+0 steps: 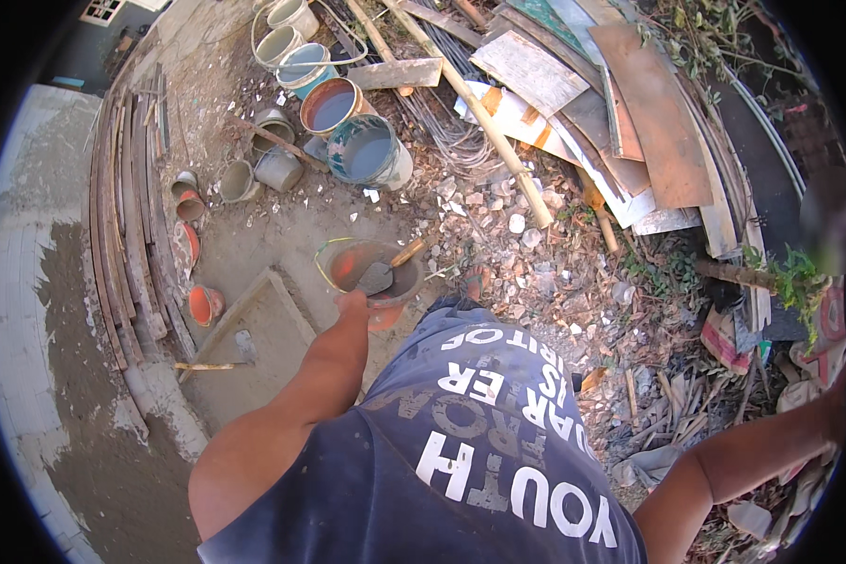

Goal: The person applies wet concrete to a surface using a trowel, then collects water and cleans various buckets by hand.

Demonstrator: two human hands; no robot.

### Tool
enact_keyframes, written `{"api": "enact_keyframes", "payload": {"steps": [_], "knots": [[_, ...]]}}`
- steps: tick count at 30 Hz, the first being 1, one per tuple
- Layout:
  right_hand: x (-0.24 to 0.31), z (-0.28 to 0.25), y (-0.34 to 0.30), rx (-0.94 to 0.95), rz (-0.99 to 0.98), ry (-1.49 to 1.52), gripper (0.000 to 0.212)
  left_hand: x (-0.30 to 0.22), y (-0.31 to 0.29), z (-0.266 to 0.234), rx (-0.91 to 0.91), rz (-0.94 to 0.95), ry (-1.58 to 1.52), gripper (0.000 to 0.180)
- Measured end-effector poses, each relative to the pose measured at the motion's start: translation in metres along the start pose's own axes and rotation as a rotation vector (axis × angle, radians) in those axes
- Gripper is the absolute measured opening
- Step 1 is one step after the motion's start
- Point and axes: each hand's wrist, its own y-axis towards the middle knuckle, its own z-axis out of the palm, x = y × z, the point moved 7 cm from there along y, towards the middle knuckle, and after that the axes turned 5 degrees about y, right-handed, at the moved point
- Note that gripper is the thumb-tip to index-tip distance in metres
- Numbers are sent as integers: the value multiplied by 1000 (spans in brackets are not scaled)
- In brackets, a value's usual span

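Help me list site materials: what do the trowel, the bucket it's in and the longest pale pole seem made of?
The flat trowel blade is probably metal, caked in dull grey; its tan handle looks like bare wood. The bucket is probably plastic: orange shows under matte grey grime. The pole could be bamboo or wood, judging by its round, straw-coloured length; its surface looks unpainted.

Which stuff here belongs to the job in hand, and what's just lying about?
In hand, apparently: bucket, with the left hand at its near rim; trowel in it.

Likely just lying about: bamboo pole, rusty sheet, long boards.
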Motion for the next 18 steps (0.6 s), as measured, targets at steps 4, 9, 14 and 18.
{"api": "enact_keyframes", "payload": {"steps": [4, 9, 14, 18], "knots": [[-134, 75, -16, 610, 293, -467, 62, 59, 14, -76, -118, -71, -5, 58], [-31, 15, -16, 153, -205, -174, 62, 118, -24, -103, -156, -156, -90, 51], [-9, -34, -19, 97, -293, -69, 61, 175, -50, -113, -125, -205, -174, 47], [-15, -68, -25, 57, -295, -124, 60, 183, -57, -81, -21, -199, -207, 43]]}}
